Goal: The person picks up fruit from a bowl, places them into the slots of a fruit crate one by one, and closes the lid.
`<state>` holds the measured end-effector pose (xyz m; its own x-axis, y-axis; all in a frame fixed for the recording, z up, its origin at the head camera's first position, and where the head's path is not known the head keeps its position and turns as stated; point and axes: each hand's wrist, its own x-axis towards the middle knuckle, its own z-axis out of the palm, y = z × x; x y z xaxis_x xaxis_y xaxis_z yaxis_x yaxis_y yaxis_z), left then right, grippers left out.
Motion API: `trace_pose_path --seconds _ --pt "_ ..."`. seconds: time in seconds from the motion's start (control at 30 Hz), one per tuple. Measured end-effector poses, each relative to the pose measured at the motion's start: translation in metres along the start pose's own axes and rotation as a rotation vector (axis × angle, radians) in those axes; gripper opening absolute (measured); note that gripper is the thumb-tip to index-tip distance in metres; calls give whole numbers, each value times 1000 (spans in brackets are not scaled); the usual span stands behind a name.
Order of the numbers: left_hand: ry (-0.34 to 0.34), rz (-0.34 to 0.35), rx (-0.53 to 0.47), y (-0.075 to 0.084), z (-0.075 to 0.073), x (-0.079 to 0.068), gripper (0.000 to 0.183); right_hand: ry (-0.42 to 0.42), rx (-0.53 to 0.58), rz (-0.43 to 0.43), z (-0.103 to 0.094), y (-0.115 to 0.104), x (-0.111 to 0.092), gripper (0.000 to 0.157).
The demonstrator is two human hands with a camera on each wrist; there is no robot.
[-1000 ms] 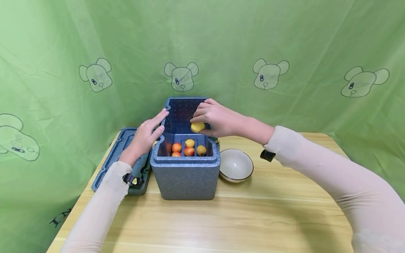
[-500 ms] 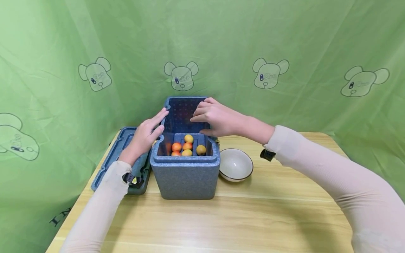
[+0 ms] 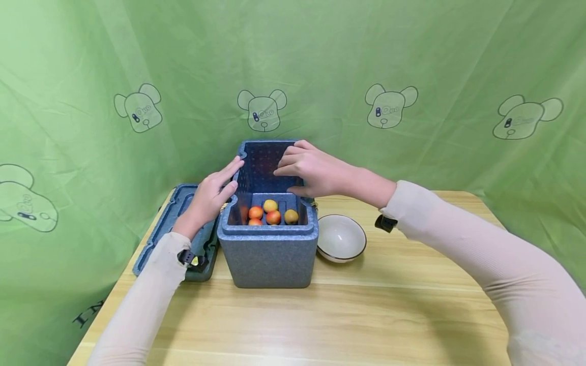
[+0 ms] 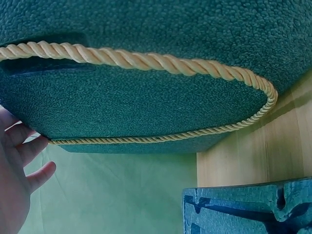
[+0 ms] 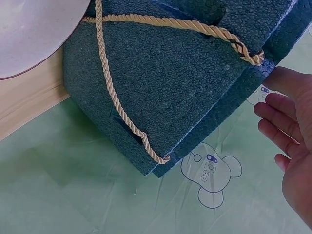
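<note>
A speckled blue-grey foam box (image 3: 270, 262) stands lidless in the middle of the table. Inside lie several small round fruits, among them a yellow one (image 3: 270, 206), an orange-red one (image 3: 273, 217) and a brownish one (image 3: 291, 217). My left hand (image 3: 210, 195) rests with extended fingers at the box's left rim. Over the right side of the opening is my right hand (image 3: 316, 170), its fingers loosely bent and apart, with no fruit visible between them. A twisted beige rope (image 4: 151, 61) runs along the box's side in the left wrist view.
A white bowl (image 3: 342, 239) with a dark rim stands close to the box's right side. Left of the box lies its lid (image 3: 169, 223), inner side up, partly beneath my left forearm. Behind the wooden table (image 3: 366, 320) hangs a green cloth (image 3: 320, 61).
The yellow fruit pinched by my right hand has been let go and dropped into the box, where the fruits shifted a little. Both hands have stayed nearly where they were.
</note>
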<state>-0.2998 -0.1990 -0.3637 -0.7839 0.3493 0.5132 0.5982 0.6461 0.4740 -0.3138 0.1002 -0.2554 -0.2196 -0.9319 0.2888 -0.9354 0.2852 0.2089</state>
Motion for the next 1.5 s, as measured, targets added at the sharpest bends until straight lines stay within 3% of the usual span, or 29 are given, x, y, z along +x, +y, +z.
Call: trace_pose_path --seconds 0.67,1.23,1.5 --pt "-24 14 35 2 -5 0 55 84 44 41 1 -2 -10 40" --pt "-71 5 55 6 -10 4 56 286 127 137 2 -2 -32 40" --pt "-68 -17 66 9 -13 4 57 434 197 185 5 -10 -35 42"
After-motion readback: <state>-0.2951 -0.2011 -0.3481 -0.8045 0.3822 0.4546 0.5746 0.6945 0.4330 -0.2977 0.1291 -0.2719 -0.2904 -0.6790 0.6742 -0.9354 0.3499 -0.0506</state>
